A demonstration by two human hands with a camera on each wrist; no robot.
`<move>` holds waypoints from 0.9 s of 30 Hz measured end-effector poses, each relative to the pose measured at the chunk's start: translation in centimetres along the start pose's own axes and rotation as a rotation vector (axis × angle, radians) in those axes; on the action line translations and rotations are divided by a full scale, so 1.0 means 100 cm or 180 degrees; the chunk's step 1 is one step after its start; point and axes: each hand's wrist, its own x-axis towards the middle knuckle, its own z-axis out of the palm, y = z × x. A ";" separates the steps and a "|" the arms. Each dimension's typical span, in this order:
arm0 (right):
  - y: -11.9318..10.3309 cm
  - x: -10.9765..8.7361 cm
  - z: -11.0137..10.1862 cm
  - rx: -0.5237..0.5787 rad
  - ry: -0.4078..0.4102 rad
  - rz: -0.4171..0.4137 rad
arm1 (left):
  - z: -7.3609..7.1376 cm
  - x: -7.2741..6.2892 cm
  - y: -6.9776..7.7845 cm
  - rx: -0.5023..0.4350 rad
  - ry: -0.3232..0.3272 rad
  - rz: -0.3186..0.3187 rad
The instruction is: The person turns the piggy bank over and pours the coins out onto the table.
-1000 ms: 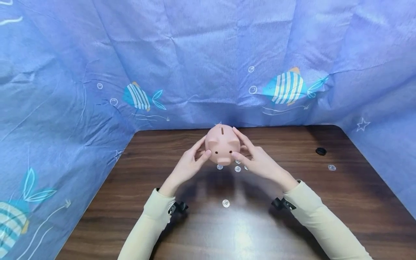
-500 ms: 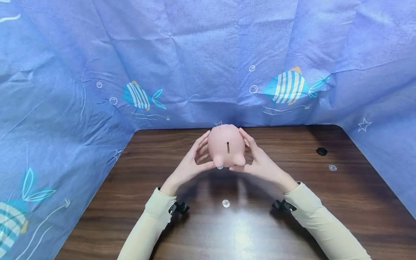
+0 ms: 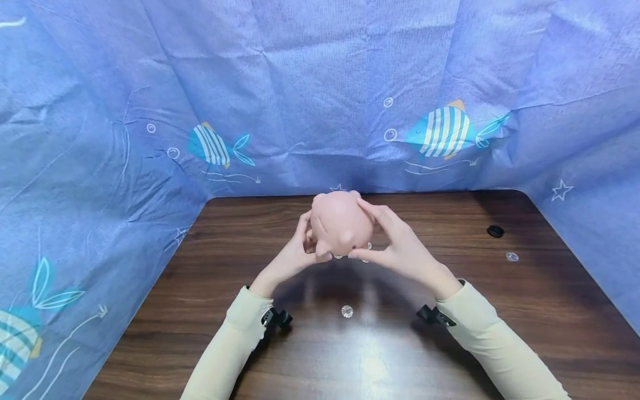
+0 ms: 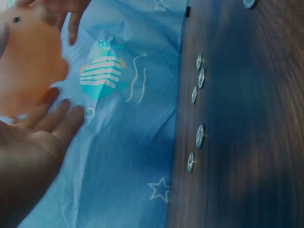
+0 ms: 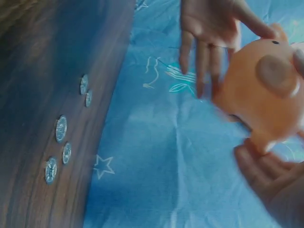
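Note:
A pink piggy bank is held up above the table between both hands. It is tilted and turned, with its coin slot toward the left and one eye low at the front in the head view. My left hand grips its left side, thumb low near an ear. On the other side my right hand holds it, with the thumb under the face and fingers spread along the upper right. In the right wrist view, the piggy bank shows a dark spot on its underside. Blur softens it there.
Several shiny round discs lie on the wooden table behind the piggy bank. One disc lies nearer the front, another at the right. A black round cap is at the back right. A blue fish-print cloth hangs behind.
The piggy bank has been turned over between the hands: its face showed first, then its slot came forward, and now it is twisted sideways. Both hands shifted their grip slightly.

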 end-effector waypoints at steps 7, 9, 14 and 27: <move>0.013 0.004 0.010 -0.0037 -0.0573 0.1502 | 0.008 0.010 -0.002 -0.0004 0.0319 -0.1047; 0.019 0.003 0.015 0.0120 -0.0774 0.1760 | 0.008 0.011 -0.001 0.0035 0.0397 -0.1270; 0.032 0.001 0.027 0.0657 -0.0958 0.2119 | 0.005 0.013 -0.006 0.0176 0.0382 -0.1542; -0.010 -0.005 0.015 0.0716 0.0184 0.0205 | 0.013 -0.013 0.055 0.0659 0.0462 0.0471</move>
